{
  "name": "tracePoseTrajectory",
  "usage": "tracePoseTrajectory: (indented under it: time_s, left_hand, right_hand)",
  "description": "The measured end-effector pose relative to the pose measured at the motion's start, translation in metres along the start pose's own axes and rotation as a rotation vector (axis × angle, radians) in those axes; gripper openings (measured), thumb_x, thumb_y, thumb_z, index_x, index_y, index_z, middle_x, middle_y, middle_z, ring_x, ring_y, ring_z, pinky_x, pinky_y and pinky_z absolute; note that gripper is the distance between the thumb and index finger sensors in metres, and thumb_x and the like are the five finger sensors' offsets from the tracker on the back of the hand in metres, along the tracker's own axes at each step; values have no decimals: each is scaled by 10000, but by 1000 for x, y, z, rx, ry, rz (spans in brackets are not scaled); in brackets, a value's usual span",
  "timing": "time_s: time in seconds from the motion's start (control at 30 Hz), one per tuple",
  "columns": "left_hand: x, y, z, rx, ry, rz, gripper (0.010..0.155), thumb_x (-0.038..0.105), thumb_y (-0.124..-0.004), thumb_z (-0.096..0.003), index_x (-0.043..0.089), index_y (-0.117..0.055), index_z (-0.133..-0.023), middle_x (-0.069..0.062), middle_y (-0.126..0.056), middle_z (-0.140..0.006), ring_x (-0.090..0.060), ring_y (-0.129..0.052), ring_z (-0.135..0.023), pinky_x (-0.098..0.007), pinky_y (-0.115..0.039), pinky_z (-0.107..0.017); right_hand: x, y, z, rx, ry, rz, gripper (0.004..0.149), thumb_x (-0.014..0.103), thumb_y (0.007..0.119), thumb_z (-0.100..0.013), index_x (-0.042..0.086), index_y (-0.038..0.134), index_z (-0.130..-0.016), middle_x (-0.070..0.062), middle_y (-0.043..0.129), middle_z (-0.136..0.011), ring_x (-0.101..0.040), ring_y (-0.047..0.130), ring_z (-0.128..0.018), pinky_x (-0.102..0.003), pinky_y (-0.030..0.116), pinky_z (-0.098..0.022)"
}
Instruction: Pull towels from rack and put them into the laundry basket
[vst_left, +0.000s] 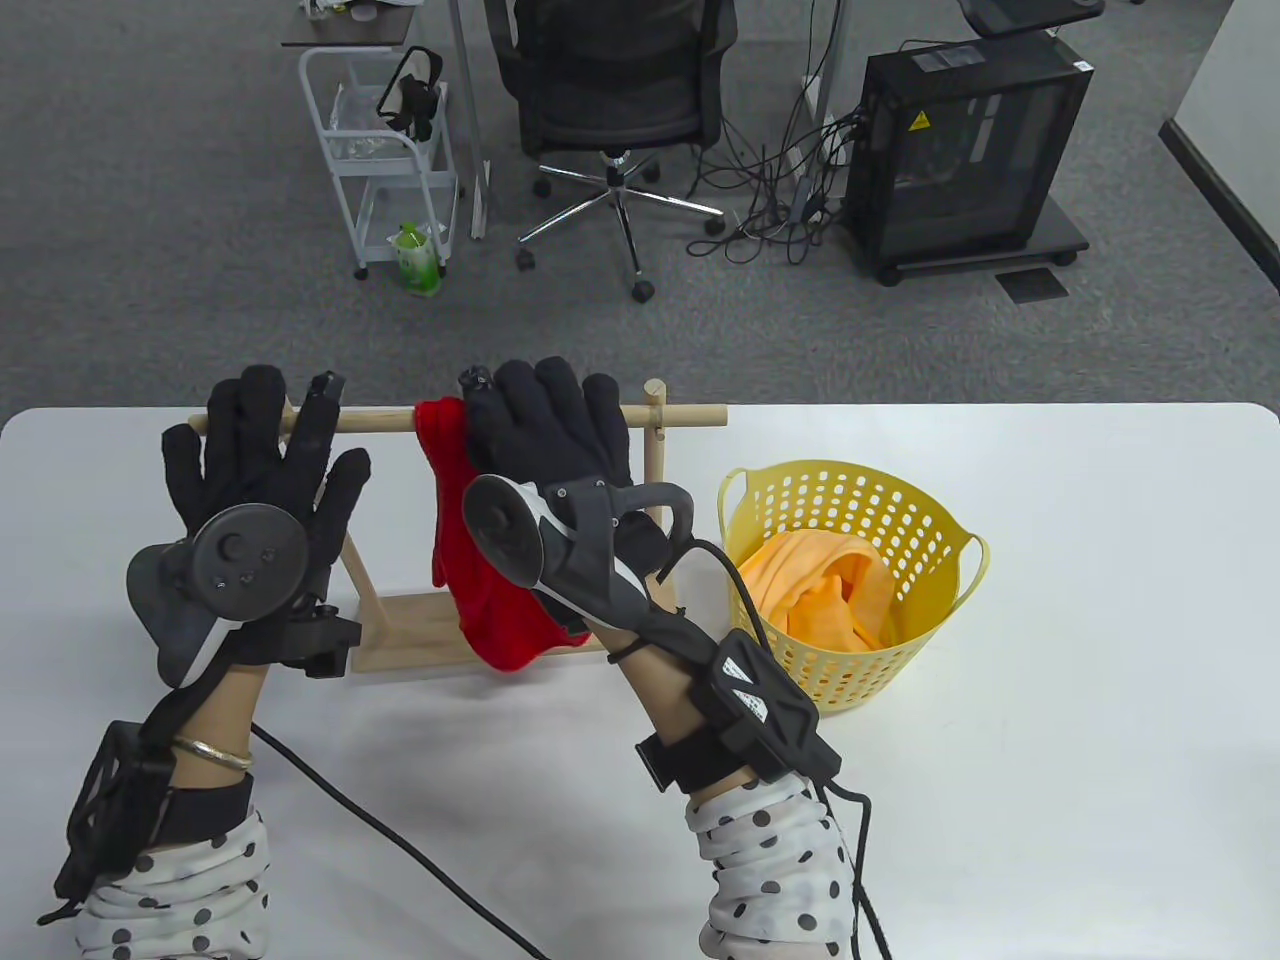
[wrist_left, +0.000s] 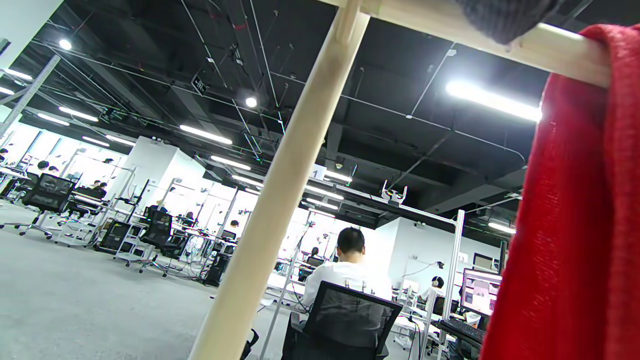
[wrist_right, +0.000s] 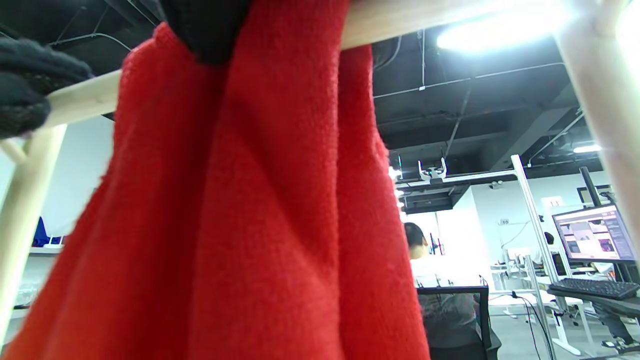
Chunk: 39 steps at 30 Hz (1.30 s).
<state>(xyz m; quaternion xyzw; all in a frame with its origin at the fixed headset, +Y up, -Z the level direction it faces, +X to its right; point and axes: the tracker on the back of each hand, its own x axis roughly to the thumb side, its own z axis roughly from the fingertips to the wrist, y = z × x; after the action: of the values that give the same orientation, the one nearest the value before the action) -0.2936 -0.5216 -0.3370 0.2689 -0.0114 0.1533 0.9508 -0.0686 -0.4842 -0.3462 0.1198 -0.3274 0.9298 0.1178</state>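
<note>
Black gloves (vst_left: 265, 455), polka-dot sleeves (vst_left: 770, 870), gold bangle (vst_left: 212, 751)

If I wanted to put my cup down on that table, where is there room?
The table is bare to the right of the basket and along the near edge between the two sleeves, though a cable crosses there. The far left corner is also bare. It is crowded around the rack, where both hands and the red towel sit.

On the table (vst_left: 1000, 800) the rack (vst_left: 690, 416) stands left of the laundry basket (vst_left: 940, 560), which holds a towel (vst_left: 830, 585). Another towel (vst_left: 470, 570) hangs over the rack's rail (between the two hands).
</note>
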Motion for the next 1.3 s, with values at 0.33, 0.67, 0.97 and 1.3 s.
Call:
tracePoseTrajectory:
  time_s: [0.33, 0.67, 0.97, 1.3]
  left_hand:
    - [0, -1, -2, -4, 5, 3, 627, 587, -602, -630, 462, -479, -1232, 49, -316, -1331, -191, -240, -1244, -518, -98, -924]
    - [0, -1, -2, -5, 4, 2, 628, 586, -602, -631, 461, -472, -1233, 50, -307, -1331, -189, -236, -1244, -518, -99, -924]
    - [0, -1, -1, -5, 2, -3, 631, 586, -601, -631, 462, -463, -1234, 51, -303, -1332, -190, -232, -1244, -518, -101, -924]
    - [-1, -2, -1, -5, 2, -1, 634, 589, -600, -630, 462, -459, -1235, 51, -295, -1333, -189, -226, -1245, -519, -97, -923]
  right_hand:
    - [-3, -21, 0, -74, -25, 23, 441, 456, 724, -574, 359, 781, -1001, 71, 826, -1014, -189, 780, -952, -436, 564, -798]
    - [-5, -44, 3, -63, -22, -171, 431, 418, 766, -560, 323, 810, -978, -17, 914, -896, -30, 966, -314, -228, 808, -222]
    - [-2, -51, 4, -5, -31, -382, 438, 338, 720, -589, 279, 741, -1022, -69, 791, -1017, -106, 1027, -703, -257, 896, -539]
    - [-13, -75, 6, -78, -41, -399, 506, 341, 639, -616, 330, 577, -1118, -26, 542, -1175, -115, 835, -965, -278, 740, -762]
